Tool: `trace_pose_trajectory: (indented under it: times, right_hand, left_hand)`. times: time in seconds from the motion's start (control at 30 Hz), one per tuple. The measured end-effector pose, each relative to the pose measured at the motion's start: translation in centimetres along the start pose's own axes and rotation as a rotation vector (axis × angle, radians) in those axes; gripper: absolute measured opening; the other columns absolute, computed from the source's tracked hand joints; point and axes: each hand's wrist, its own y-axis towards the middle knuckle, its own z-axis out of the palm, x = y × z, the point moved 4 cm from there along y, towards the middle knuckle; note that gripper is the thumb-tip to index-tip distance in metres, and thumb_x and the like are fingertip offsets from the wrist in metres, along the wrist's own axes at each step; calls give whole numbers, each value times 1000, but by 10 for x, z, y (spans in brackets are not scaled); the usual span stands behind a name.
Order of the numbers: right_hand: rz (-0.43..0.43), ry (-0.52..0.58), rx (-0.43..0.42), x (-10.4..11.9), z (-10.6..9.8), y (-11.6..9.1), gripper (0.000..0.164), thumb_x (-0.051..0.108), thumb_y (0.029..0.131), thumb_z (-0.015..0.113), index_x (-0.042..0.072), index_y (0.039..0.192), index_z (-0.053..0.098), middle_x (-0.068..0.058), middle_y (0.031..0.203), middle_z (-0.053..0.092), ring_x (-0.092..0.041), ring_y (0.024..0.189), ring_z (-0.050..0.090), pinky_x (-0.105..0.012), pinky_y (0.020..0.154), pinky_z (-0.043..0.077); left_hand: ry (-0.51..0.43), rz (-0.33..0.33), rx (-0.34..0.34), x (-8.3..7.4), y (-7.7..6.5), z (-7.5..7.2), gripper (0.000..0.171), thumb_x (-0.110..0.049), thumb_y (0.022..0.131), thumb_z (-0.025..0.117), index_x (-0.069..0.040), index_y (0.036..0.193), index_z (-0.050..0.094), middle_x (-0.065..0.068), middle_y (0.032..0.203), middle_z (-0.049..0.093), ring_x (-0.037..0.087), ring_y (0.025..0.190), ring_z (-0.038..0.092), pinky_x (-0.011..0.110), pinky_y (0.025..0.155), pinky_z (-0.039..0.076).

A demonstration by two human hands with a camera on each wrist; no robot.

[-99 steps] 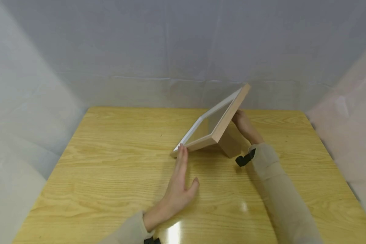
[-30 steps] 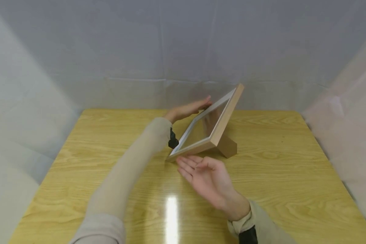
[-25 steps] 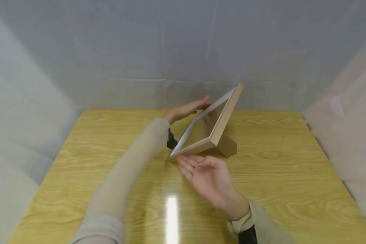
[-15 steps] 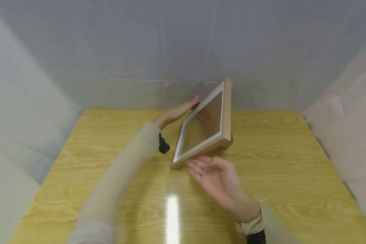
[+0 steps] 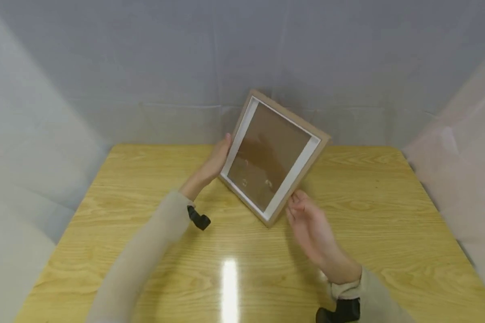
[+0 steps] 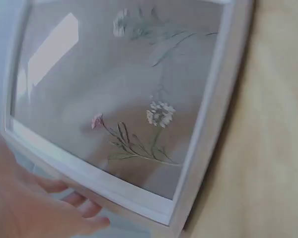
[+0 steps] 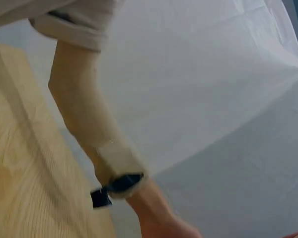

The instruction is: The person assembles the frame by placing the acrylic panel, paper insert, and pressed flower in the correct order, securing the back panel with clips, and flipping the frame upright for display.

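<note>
A light wooden picture frame (image 5: 295,118) with a white inner border stands tilted on the table, its glass turned toward me. Pressed flowers (image 6: 160,114), one white and one pink, show behind the glass in the left wrist view. My left hand (image 5: 213,162) touches the frame's left side, fingers extended along the edge. At the lower right side, the fingertips of my right hand (image 5: 312,231) touch the rim with the palm turned inward. The frame's back and its stand are hidden.
The wooden table (image 5: 145,188) lies under both arms, with a bright light reflection near its front. Grey-white sheeting (image 5: 165,58) hangs behind and at both sides. A black strap (image 5: 199,218) sits on the left wrist, and another black strap (image 5: 341,310) on the right.
The frame has turned from a side-on stance to face me, and its rear stand has gone out of sight. My left hand has come nearer; my right hand has shifted right with the edge.
</note>
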Motion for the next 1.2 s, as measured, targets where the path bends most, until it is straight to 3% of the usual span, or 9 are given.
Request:
trace_pose_trajectory:
  times: [0.1, 0.23, 0.43, 0.57, 0.63, 0.83, 0.97, 1.2]
  right_hand:
    - [-47, -64, -63, 5, -18, 8, 78, -1, 91, 25, -4, 148, -28, -18, 158, -32, -26, 147, -23, -33, 119, -11]
    - [-60, -125, -99, 11, -35, 17, 75, -2, 93, 24, -2, 150, -25, -16, 160, -27, -23, 149, -19, -31, 120, -9]
    - [-87, -210, -92, 15, -52, 30, 71, -1, 95, 24, -2, 152, -19, -14, 163, -21, -22, 150, -15, -31, 120, -9]
    - [-108, -228, -101, 17, -63, 39, 70, -2, 95, 25, -3, 154, -13, -14, 164, -16, -22, 151, -12, -32, 120, -9]
    - [-127, -221, -116, 18, -68, 45, 69, -3, 95, 25, -2, 155, -10, -13, 165, -13, -21, 151, -11, -31, 120, -8]
    - [-187, -198, -116, 22, -81, 62, 68, -7, 95, 24, -1, 156, -7, -10, 166, -9, -19, 151, -9, -30, 120, -8]
    - [-207, -201, -91, 21, -85, 70, 67, -9, 97, 24, -1, 156, -7, -11, 166, -11, -19, 151, -9, -30, 121, -7]
    - [-236, -177, -82, 18, -88, 78, 68, -11, 96, 24, -1, 157, -5, -9, 166, -8, -19, 152, -7, -29, 121, -4]
  left_hand:
    - [-11, -24, -96, 2, -16, 2, 62, -33, 110, 13, 12, 137, 46, 33, 136, 47, 45, 127, 45, 51, 113, 32]
    - [8, -127, -186, 5, -35, 8, 63, -40, 108, 15, 3, 155, 23, 27, 159, 20, 39, 147, 17, 49, 121, 11]
    - [-110, -212, -280, 4, -54, 19, 69, -49, 106, 21, 0, 155, 23, 27, 155, 23, 42, 141, 26, 53, 118, 19]
    - [-191, -257, -304, 3, -64, 28, 73, -56, 104, 20, -6, 158, 18, 23, 159, 15, 41, 145, 19, 56, 119, 14]
    - [-212, -256, -320, 1, -67, 32, 72, -55, 104, 19, -8, 159, 16, 21, 161, 10, 39, 147, 14, 55, 120, 9]
    - [-267, -212, -368, 1, -69, 43, 71, -54, 105, 21, -6, 158, 18, 20, 159, 14, 38, 146, 16, 54, 120, 10]
    - [-258, -214, -348, 5, -69, 46, 74, -60, 102, 17, -12, 159, 13, 16, 161, 8, 36, 148, 10, 58, 119, 6]
    - [-243, -147, -318, 9, -67, 43, 69, -53, 105, 12, -12, 160, 8, 16, 163, 1, 35, 150, 3, 55, 120, 1]
